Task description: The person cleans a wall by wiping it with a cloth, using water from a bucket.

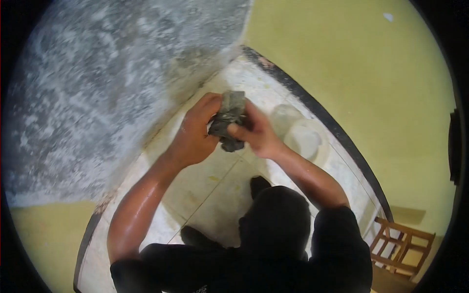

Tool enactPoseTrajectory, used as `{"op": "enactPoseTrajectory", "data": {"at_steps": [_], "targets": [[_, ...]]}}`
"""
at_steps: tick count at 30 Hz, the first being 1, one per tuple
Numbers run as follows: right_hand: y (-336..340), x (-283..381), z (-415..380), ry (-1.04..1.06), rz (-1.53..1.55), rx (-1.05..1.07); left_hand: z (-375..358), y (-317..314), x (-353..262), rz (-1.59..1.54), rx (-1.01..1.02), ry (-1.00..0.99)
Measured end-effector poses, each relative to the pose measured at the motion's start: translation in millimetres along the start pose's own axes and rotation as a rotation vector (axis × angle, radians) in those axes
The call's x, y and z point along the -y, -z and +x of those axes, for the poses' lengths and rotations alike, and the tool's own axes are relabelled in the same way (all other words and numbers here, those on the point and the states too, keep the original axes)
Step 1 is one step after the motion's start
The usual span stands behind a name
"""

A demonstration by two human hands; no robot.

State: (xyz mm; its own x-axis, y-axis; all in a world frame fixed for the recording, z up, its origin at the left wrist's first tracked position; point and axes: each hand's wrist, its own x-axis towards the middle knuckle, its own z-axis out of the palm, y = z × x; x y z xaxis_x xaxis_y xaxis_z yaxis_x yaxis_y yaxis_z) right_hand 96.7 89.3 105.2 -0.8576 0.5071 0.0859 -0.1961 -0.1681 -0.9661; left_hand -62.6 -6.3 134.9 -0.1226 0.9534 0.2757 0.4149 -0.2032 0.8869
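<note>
Head view, looking straight down. Both hands are raised in front of the body over a pale tiled floor (215, 190). Left hand (193, 139) and right hand (256, 134) are both closed on one dark grey-green cloth (228, 119), bunched and crumpled between them. The left grip wraps the cloth's left side with the thumb up near the top edge; the right grip pinches the lower middle, fingers curled tight. The cloth sits between the two hands, held off the floor, its top edge standing up above the knuckles. Forearms look wet and shiny.

Judgement: the step in hand looks like wringing or folding the cloth. To do it well, keep both grips close together on the bundle, turn the hands against each other, and hold it over the floor away from the body so drips fall clear of clothes and feet.

Around: a rough, mottled grey wall (112, 83) to the left, just beside the left hand. Two pale, translucent containers (303, 139) stand on the floor near the right hand; the right elbow could knock them. A dark skirting strip (332, 127) borders the floor, with a yellow wall (371, 73) beyond. A wooden chair (400, 244) is at lower right, well apart.
</note>
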Motion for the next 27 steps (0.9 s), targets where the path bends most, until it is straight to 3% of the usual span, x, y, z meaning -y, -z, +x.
{"op": "enactPoseTrajectory", "data": {"at_steps": [1, 3, 5, 7, 9, 11, 13, 16, 18, 20, 22, 24, 25, 27], "targets": [[22, 10, -16, -0.048, -0.136, -0.133, 7, -6, 1, 0.178, 0.025, -0.125], [70, 20, -51, 0.090, -0.418, -0.308, 9, -6, 7, 0.369, 0.038, -0.250], [121, 25, -92, 0.076, -0.455, -0.503, -5, 1, 24, -0.022, 0.314, 0.248], [156, 29, -128, 0.067, -0.362, -0.675, -28, 15, 76, 0.039, 0.353, 0.497], [180, 31, -151, 0.037, -0.388, -0.631, -67, 36, 143, 0.024, 0.229, 0.679], [174, 42, -146, -0.034, -0.392, -0.625, -113, 59, 192, 0.364, 0.127, 0.702], [189, 47, -147, -0.086, -0.447, -0.645, -141, 85, 198, 0.552, 0.266, 0.909], [208, 64, -154, -0.084, -0.545, -0.635, -190, 119, 226, 0.795, 0.379, 1.004], [213, 68, -153, -0.104, -0.633, -0.553, -209, 129, 227, 0.827, 0.344, 1.102], [218, 52, -149, -0.615, -1.227, -0.512, -233, 144, 247, 0.860, 0.253, 1.060], [255, -2, -155, -0.552, -1.648, 0.069, -243, 151, 259, 0.813, 0.190, 1.052], [253, -53, -154, -0.858, -2.014, 0.396, -245, 151, 263, 0.777, 0.136, 1.051], [232, -62, -157, -0.553, -2.284, 0.402, -242, 148, 260, 0.756, 0.112, 1.050], [225, -83, -151, -0.159, -2.521, 0.425, -233, 146, 256, 0.701, 0.108, 1.076]]}}
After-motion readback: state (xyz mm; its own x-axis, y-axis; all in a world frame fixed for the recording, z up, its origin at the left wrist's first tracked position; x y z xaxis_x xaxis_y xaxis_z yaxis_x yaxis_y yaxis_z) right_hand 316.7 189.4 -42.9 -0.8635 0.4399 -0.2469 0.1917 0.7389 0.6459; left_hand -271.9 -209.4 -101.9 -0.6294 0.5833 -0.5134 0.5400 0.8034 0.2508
